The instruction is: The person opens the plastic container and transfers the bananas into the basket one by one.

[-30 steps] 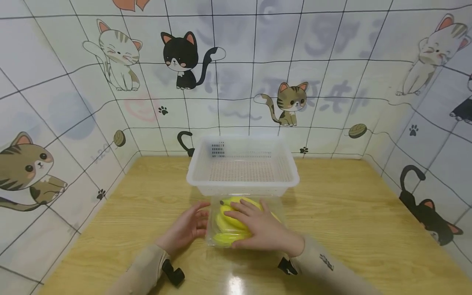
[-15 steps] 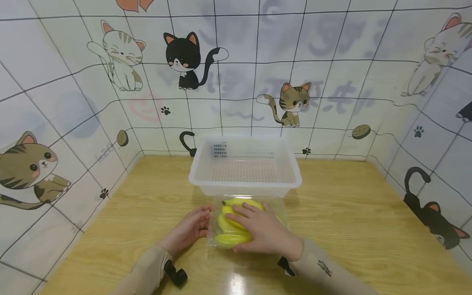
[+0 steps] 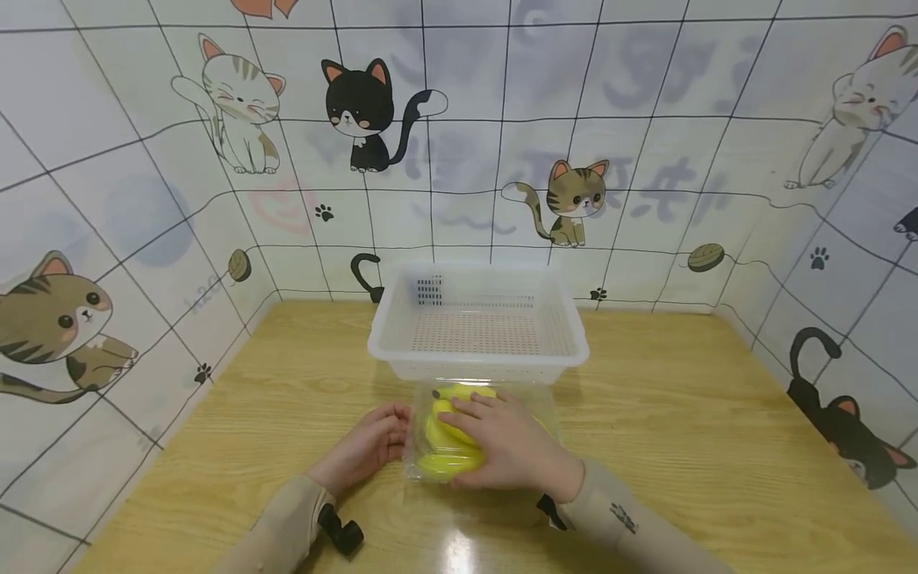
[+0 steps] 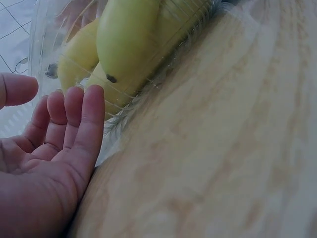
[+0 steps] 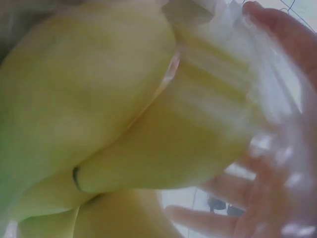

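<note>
A clear plastic box (image 3: 419, 470) holding yellow bananas (image 3: 445, 462) lies flat on the table in the head view. My right hand (image 3: 505, 446) rests over the bananas with its fingers spread. Bananas fill much of the right wrist view, with plastic and the fingers beside them; whether the hand is above or beneath the clear lid I cannot tell. Beside the box's left end lies my left hand (image 3: 369, 446), its palm turned inward and fingers loosely bent. The left wrist view shows its fingertips at the box wall; contact is unclear.
Directly behind the box stands a white perforated plastic basket (image 3: 476, 371). The wooden table (image 3: 681, 414) extends to both sides, enclosed by wall coverings printed with cats (image 3: 358, 112).
My left fingers have bent in slightly at the box's left end. The right hand has shifted a little left over the bananas. The head view has turned slightly; the box stays put.
</note>
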`<state>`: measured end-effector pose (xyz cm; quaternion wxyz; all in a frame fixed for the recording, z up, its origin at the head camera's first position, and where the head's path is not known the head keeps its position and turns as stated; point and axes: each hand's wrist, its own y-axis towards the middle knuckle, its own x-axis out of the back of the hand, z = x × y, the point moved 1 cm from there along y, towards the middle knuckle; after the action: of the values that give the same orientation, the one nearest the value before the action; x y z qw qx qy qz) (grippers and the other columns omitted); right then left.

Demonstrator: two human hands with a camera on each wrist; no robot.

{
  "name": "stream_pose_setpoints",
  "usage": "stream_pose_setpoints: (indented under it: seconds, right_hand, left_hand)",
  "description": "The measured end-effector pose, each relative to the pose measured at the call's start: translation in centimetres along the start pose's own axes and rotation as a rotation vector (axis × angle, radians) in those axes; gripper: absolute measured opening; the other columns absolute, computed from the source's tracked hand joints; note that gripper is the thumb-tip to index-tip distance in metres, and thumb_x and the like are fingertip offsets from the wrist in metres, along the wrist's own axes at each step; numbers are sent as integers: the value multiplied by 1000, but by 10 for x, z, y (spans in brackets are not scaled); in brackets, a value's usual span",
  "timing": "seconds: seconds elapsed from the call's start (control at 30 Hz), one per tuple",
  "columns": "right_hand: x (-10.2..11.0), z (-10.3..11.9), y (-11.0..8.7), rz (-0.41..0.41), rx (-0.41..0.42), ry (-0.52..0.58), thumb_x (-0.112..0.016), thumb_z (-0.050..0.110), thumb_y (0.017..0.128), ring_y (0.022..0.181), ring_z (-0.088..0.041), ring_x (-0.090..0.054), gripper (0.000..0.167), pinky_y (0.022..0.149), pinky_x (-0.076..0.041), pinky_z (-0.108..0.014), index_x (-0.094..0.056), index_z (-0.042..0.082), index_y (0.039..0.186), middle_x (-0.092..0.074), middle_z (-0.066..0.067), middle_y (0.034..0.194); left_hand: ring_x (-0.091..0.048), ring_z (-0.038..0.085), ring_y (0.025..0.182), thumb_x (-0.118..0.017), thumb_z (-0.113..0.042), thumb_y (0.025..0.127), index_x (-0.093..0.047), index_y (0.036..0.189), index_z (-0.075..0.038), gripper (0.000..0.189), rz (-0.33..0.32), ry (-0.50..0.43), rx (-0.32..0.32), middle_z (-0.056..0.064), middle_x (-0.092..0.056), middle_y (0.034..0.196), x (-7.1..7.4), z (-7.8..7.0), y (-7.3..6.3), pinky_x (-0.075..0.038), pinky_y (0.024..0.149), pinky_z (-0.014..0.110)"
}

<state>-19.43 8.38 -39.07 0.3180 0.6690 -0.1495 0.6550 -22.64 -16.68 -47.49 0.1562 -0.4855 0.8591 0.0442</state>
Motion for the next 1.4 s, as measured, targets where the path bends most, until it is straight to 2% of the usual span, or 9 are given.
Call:
stream_pose_setpoints:
  seconds: [0.1, 0.23, 0.33, 0.47, 0.57, 0.77, 1.13, 1.4]
  right_hand:
    - [0, -1, 2, 10, 4, -3, -67, 64, 77, 125, -27, -51, 76, 105, -34, -51, -53, 21, 138, -53, -4, 139]
    - [-1, -2, 2, -3, 19, -16, -66, 64, 77, 123, -26, -52, 74, 104, -36, -49, -54, 21, 137, -54, -3, 138]
    - [-2, -2, 2, -11, 29, -28, -65, 65, 77, 123, -25, -53, 74, 104, -36, -49, -55, 21, 137, -54, -3, 138]
    - [2, -1, 4, 15, 19, -25, -67, 63, 77, 124, -25, -52, 75, 104, -36, -49, -54, 21, 137, -54, -3, 138]
    - [7, 2, 7, 40, 8, 3, -72, 58, 75, 124, -27, -51, 75, 99, -39, -53, -54, 19, 136, -54, -4, 138]
    - [13, 5, 10, 88, -36, 29, -76, 52, 71, 125, -30, -50, 79, 90, -43, -59, -53, 17, 137, -54, -6, 138]
    - [11, 5, 8, 94, -54, 69, -77, 50, 72, 128, -32, -47, 79, 92, -41, -62, -52, 16, 139, -52, -7, 140]
    - [14, 6, 8, 120, -61, 64, -77, 49, 72, 130, -32, -45, 78, 95, -40, -60, -51, 19, 140, -49, -6, 143]
  left_hand:
    - [-56, 12, 84, -44, -5, 97, -50, 105, -8, 10, 42, 20, 26, 1, -55, 95, 3, -1, -1, -50, 76, 28]
    - [-55, 15, 93, -45, -6, 101, -51, 107, -7, 9, 144, 80, 56, 3, -51, 105, 12, -2, -5, -49, 84, 31]
    - [-55, 15, 95, -47, -6, 101, -52, 108, -6, 9, 188, 128, 56, 3, -51, 106, 15, -3, -6, -48, 86, 31]
    - [-55, 13, 90, -51, -9, 100, -56, 103, -7, 6, 187, 170, 64, 1, -54, 98, 16, -3, -7, -49, 82, 28]
    - [-56, 11, 87, -52, -9, 99, -58, 99, -8, 6, 172, 187, 67, 0, -57, 94, 16, -3, -8, -49, 79, 26]
    - [-60, 14, 93, -55, -11, 98, -62, 101, -7, 8, 162, 196, 65, 2, -61, 101, 15, -3, -5, -50, 87, 30]
    - [-59, 11, 91, -52, -8, 99, -61, 98, -11, 10, 198, 181, 66, -1, -60, 99, 15, -2, -5, -50, 85, 28]
    - [-57, 12, 92, -48, -4, 100, -59, 95, -10, 13, 256, 191, 6, -1, -57, 98, 15, -2, -5, -50, 85, 29]
